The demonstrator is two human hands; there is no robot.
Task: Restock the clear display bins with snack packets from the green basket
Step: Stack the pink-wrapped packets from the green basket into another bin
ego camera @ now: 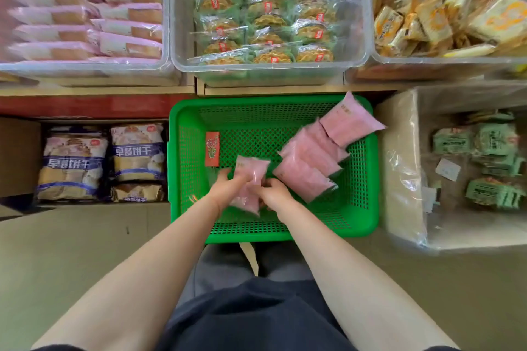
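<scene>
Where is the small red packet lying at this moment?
In the head view, the small red packet lies flat on the floor of the green basket, near its left wall, just beyond the left hand.

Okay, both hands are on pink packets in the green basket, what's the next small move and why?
Probably lift the held pink packets out of the basket toward the left bin. Both the left hand and right hand already grip them, and that bin holds matching pink packets.
</scene>
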